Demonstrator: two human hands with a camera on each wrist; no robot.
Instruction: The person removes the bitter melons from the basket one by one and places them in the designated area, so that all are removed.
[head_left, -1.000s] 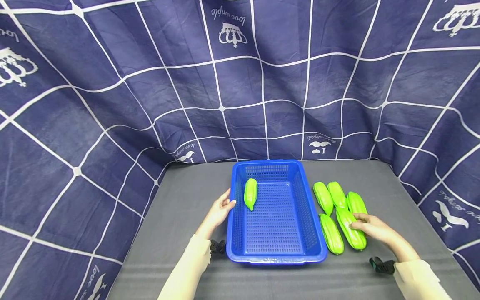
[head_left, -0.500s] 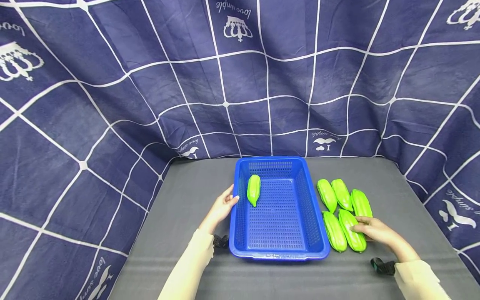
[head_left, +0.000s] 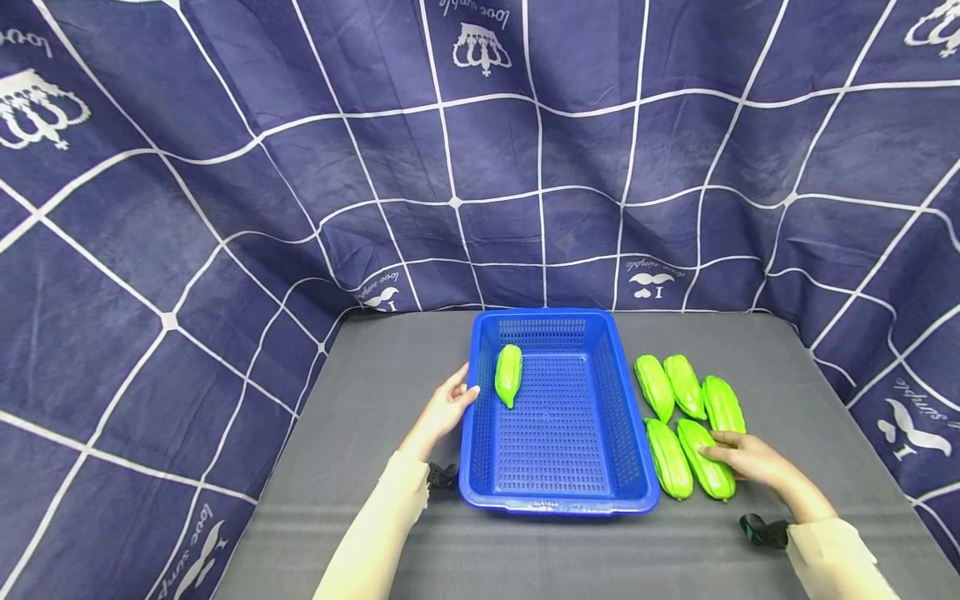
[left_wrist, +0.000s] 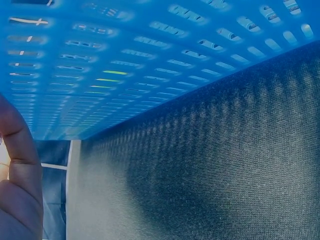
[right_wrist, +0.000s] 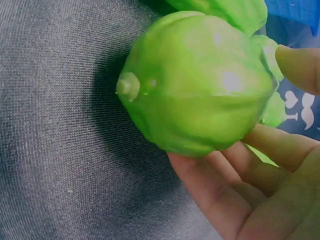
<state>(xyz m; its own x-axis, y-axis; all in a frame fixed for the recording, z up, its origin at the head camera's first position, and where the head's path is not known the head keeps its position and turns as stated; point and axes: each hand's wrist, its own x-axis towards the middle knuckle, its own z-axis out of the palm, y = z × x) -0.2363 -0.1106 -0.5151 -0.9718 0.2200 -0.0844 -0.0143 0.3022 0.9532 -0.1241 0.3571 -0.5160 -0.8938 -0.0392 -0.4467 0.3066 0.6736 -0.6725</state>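
Observation:
A bright green ridged gourd (head_left: 712, 477), with a stubby stem end in the right wrist view, lies nearest the right hand (head_left: 750, 462). Thumb and fingers are around this gourd, the thumb on the basket side and the fingers along the other side and underneath. At the left rim of the blue perforated plastic basket (head_left: 555, 505) is the left hand (head_left: 442, 414), its thumb over the rim. In the left wrist view, part of this hand (left_wrist: 20, 150) shows beside the basket wall (left_wrist: 150, 55); most fingers are out of sight. One gourd (head_left: 508, 375) lies inside the basket, towards its back left.
Several similar gourds lie right of the basket: one beside the held gourd (head_left: 669, 460), others behind it (head_left: 655, 387), including one at the right (head_left: 723, 404). Grey cloth covers the table (head_left: 360, 392). A dark blue checked curtain (head_left: 570, 167) encloses the back and sides.
The gourd at the right hand has shifted slightly towards the person, away from the gourd behind it. The head view has tilted a little. The left hand stays at the basket rim.

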